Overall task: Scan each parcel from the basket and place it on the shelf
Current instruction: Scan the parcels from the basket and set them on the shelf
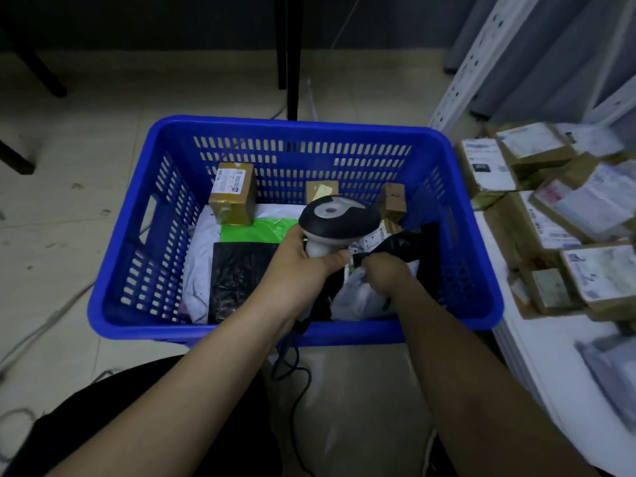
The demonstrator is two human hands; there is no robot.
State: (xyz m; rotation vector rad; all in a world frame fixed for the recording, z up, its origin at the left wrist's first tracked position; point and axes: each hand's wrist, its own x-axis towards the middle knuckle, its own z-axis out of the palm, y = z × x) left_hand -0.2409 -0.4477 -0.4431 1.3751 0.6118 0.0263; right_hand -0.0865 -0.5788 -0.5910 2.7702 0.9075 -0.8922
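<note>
While the left hand [303, 256] grips the scanner [339, 218], its head aimed toward 12 o'clock, the right hand [387, 273] pinches a black parcel [409, 244] (label just under the scanner) at the basket's [137, 304] 4 o'clock corner, shelf [537, 356] at 3 o'clock.

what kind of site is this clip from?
Probably a small parcel sorting or storage room. A blue slotted plastic basket on the floor holds labelled cardboard boxes and poly mailers, the left hand holds a corded handheld barcode scanner, and taped labelled cardboard parcels crowd a white metal shelf.
</note>
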